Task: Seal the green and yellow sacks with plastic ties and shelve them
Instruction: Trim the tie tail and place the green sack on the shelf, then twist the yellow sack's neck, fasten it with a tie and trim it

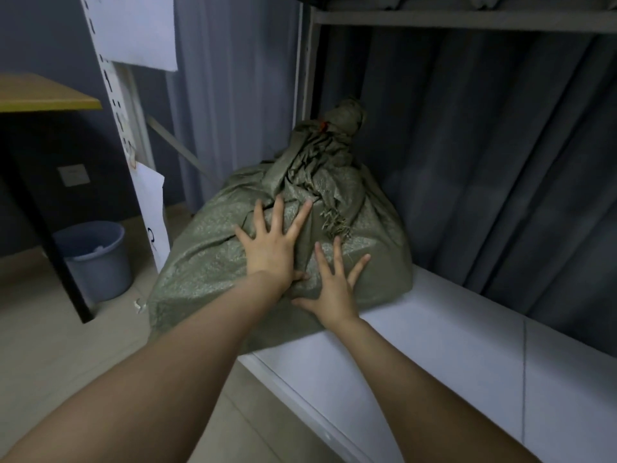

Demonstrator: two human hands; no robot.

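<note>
Green sack (280,248) lies at shelf (450,345) left end, part overhanging the front-left corner, tied neck pointing rearward | left hand (270,245) and right hand (334,289) splayed flat on it, grasping nothing | left reaches deeper; push goes rearward.

1. One view only: head-worn, wide-angle, looking forward and down along both bare forearms.
2. Close in on the white metal shelf board (450,335); the bulging olive-green woven sack (213,255) fills the centre.
3. Edges bend, fisheye-style.
</note>
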